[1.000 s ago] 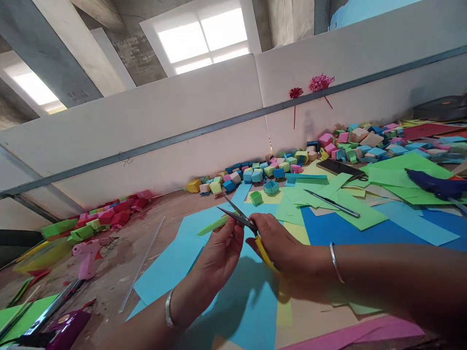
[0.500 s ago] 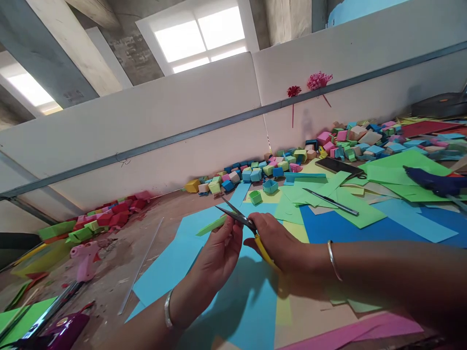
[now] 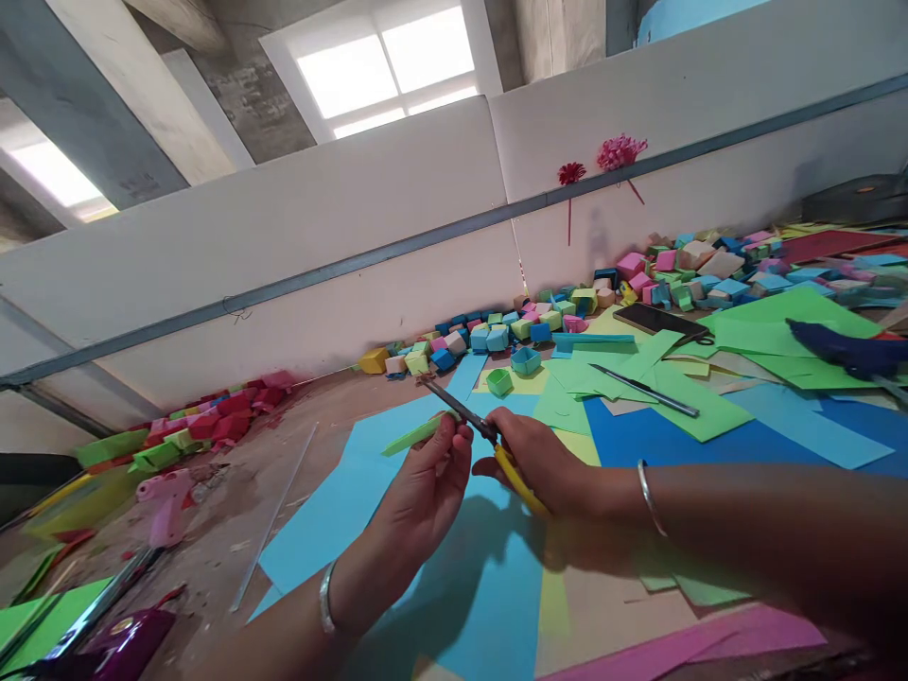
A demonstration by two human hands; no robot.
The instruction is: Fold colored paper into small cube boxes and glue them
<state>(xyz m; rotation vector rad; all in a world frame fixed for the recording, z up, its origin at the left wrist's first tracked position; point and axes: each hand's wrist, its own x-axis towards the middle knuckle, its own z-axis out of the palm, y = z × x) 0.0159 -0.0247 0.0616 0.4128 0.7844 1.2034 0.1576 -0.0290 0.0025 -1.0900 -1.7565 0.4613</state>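
My left hand (image 3: 430, 482) pinches a narrow strip of green paper (image 3: 411, 436) between thumb and fingers. In my right hand (image 3: 543, 459) is a pair of scissors (image 3: 516, 476) with yellow handles and dark blades. The blades are closed together and point up and to the left, right by the fingertips of my left hand. Whether they touch the strip I cannot tell. Below both hands lies a large sheet of light blue paper (image 3: 468, 586). A small open green paper box (image 3: 499, 382) and a blue paper box (image 3: 526, 360) stand just beyond.
Many coloured paper cubes (image 3: 497, 338) line the wall. On the right lie a pen-like knife (image 3: 643, 390), a phone (image 3: 656, 322), green sheets (image 3: 787, 331) and a dark blue glue gun (image 3: 847, 350). A pink glue gun (image 3: 166, 501) and a purple device (image 3: 128, 643) are at left.
The scissor blades have gone from spread apart to closed. Both hands stay in nearly the same place, and the green strip remains in my left hand.
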